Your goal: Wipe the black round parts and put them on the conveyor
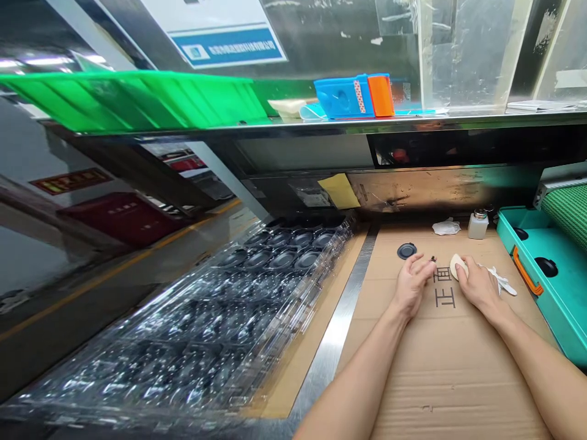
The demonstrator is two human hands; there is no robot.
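My left hand (413,280) rests on the brown cardboard sheet (440,354), its fingertips pinched round a tiny dark part (433,259). Just beyond it lies a round dark disc (406,250). My right hand (477,282) is closed over a pale rounded pad (457,264), with a white cloth (502,282) trailing out to its right. Two printed characters (444,287) show on the cardboard between my hands.
Stacked clear plastic trays (206,330) holding several dark round parts fill the left. A teal tray (545,269) with an orange handle stands at the right. A small white bottle (477,225) and a crumpled wipe (446,227) sit at the back. Blue and orange boxes (355,96) stand on the shelf above.
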